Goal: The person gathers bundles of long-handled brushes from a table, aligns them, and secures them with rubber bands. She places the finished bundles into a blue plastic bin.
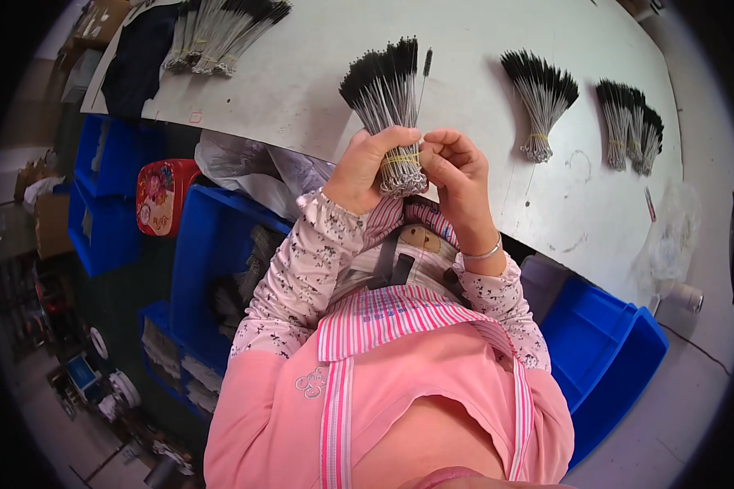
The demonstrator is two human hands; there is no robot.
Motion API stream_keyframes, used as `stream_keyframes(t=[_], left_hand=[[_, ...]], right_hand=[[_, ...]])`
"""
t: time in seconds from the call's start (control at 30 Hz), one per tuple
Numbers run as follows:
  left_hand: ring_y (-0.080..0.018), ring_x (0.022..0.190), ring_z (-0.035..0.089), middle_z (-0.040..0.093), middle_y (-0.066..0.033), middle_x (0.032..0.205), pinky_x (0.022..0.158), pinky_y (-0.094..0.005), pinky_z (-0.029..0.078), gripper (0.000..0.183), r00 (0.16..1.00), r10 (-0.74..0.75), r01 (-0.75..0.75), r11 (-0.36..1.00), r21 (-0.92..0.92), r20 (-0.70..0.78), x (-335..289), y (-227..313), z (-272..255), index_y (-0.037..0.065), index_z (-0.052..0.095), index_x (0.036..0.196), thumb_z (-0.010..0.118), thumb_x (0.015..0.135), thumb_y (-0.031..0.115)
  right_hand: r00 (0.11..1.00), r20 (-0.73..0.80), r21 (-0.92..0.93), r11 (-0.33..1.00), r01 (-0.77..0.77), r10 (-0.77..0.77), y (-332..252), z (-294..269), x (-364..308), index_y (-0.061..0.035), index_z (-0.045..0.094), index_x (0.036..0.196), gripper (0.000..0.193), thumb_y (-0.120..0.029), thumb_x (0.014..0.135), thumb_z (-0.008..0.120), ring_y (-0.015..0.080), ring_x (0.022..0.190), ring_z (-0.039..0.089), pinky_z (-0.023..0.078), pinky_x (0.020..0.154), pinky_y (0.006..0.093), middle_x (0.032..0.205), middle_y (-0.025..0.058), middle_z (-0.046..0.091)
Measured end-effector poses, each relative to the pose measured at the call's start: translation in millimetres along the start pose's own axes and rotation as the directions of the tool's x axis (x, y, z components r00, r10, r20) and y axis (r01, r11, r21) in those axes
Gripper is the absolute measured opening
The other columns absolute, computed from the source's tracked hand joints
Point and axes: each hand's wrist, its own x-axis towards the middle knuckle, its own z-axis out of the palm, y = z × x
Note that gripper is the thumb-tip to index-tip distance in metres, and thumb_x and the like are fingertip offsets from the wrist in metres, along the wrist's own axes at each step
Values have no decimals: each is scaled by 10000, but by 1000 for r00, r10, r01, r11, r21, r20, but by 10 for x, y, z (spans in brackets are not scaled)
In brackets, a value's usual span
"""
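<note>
In front of my body, over the near table edge, my left hand (357, 169) is wrapped around a thick bundle of small wire brushes (390, 96). Their black bristle heads fan out upward, and the looped wire ends point down toward me. A yellow rubber band (400, 157) circles the wires just above the loops. One single wire brush (426, 65) sticks up at the bundle's right side, apart from the others. My right hand (460, 173) is closed in a pinch beside the band, at the foot of that brush; its fingertips partly hide what they grip.
On the white table (465, 49) lie a banded brush bundle (538, 106) to the right, more bundles (630, 122) farther right and a pile of brushes (220, 37) at far left. Blue bins (603, 342) flank me. A red stool (165, 196) stands at left.
</note>
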Motion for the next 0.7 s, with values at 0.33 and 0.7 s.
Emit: stream_keyframes(t=[0.33,0.7], left_hand=[[-110,642,600,610,-40,749,559,-237,495,132,957,270,-244,948,204,-110,-104,-24,86,27,582,898,636,856,140],[-111,819,558,553,-14,958,701,-252,479,373,941,331,-309,924,224,-70,-161,-3,76,25,495,1130,646,791,-6]], right_hand=[[931,157,-507,782,363,-330,-146,-41,-113,12,631,945,144,51,808,650,126,701,611,479,611,239,814,54,632],[783,588,-721,307,622,-204,-419,73,-102,-7,577,1008,270,23,741,603,305,703,635,525,599,375,903,127,611]])
